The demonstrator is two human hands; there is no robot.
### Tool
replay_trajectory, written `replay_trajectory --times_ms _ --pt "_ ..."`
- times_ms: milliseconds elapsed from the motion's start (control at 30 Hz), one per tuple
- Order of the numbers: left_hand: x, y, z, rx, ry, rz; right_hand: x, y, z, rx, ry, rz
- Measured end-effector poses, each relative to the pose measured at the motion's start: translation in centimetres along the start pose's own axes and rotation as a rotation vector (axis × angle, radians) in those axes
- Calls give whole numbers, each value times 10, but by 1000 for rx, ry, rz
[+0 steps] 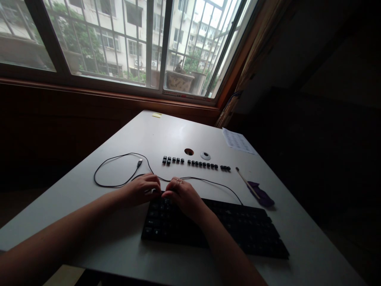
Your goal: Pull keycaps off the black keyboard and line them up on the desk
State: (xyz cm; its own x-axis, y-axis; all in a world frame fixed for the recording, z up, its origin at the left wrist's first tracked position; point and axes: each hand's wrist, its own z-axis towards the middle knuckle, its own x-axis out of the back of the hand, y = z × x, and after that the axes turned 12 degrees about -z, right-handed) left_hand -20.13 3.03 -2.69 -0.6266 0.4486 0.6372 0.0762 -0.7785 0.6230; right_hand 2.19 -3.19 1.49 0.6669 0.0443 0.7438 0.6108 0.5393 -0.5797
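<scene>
A black keyboard point(244, 226) lies at a slant near the front of the white table. My left hand point(146, 187) is at its far left corner, fingers curled together in a pinch. Close beside it, my right hand point(181, 194) reaches over the keyboard's top left part, thumb and fingers pressed together, a ring on one finger. Whatever the fingertips hold is too small or hidden to make out. Behind the hands, several loose black keycaps point(205, 164) stand in a row. The keyboard's black cable point(99, 165) loops left and ends in a USB plug point(139, 162).
A thin stick point(247, 183) with a dark tip rests on a purple cloth point(263, 195) at the right. Farther back are a round table hole point(189, 151), a grey ring-shaped cover point(205, 155), a printed sheet point(238, 141) and a yellow note point(156, 115). A barred window stands behind.
</scene>
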Motion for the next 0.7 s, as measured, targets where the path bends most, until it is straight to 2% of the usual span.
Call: replay_trajectory --times_ms 333,700 --pt "0 2 0 -5 -2 10 -8 1 -5 19 4 -48" --pt "-3 12 4 -27 -15 17 -13 6 -15 -19 93 -61"
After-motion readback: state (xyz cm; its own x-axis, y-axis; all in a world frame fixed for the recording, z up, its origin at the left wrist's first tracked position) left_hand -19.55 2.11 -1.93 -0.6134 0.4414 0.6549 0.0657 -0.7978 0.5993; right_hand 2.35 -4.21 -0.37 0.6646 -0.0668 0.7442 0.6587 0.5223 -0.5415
